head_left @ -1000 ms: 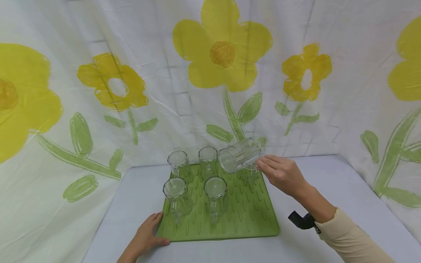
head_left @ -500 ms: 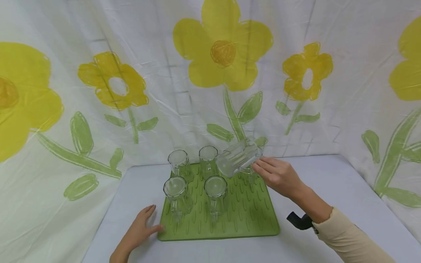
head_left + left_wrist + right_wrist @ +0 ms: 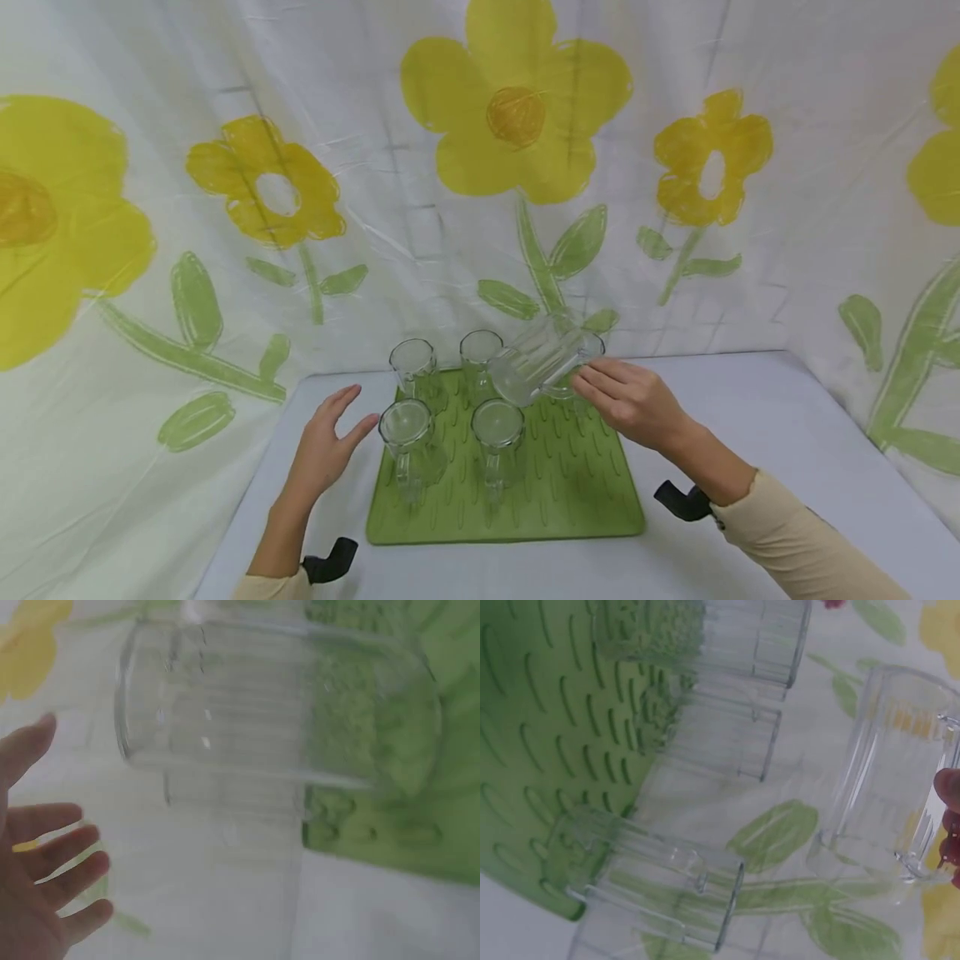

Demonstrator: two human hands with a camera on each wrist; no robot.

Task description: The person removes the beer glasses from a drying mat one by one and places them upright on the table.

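My right hand [image 3: 628, 402] pinches the handle of a clear glass mug [image 3: 528, 362], holding it tilted above the back right of a green ribbed mat [image 3: 570, 504]. In the right wrist view the fingertips [image 3: 951, 791] are at the handle side of the held mug [image 3: 889, 765]. My left hand [image 3: 324, 446], fingers spread and thumb apart, is in the air just left of the front left mug [image 3: 408, 437]. The left wrist view shows that hand [image 3: 45, 870] with nothing in it, apart from a blurred mug [image 3: 247, 712].
Another mug [image 3: 498, 442] stands front middle on the mat. Behind are a back left mug [image 3: 414, 362], a back middle mug [image 3: 480, 354] and a back right mug [image 3: 592, 346], partly hidden by the held one. A flowered curtain [image 3: 420, 250] hangs behind the white table [image 3: 720, 400].
My left hand has let go of the mat's left edge and risen forward to beside the front left mug. The held mug has tipped more steeply; my right hand has barely moved.
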